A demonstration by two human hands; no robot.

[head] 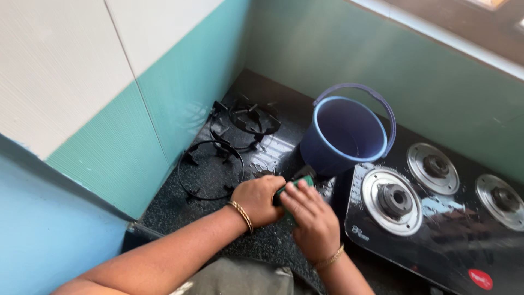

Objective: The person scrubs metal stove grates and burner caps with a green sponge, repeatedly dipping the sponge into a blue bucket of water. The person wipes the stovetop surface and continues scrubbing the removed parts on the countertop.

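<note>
A left hand (258,200) and a right hand (310,218) met over a dark counter (256,246), both clenched around a green scrub pad (297,184) held between them, just left of a black glass stove (436,229). A blue bucket (346,136) stood behind the hands, touching the stove's corner. Two black pan supports (229,147) lay on the wet counter near the teal wall (164,109).

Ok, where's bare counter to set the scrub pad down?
The dark counter is bare near the teal wall, below the front pan support ring. A wet strip lies between the stacked supports and the blue bucket. It is crowded where both hands, left hand and right hand, hold the green pad beside the stove.
</note>
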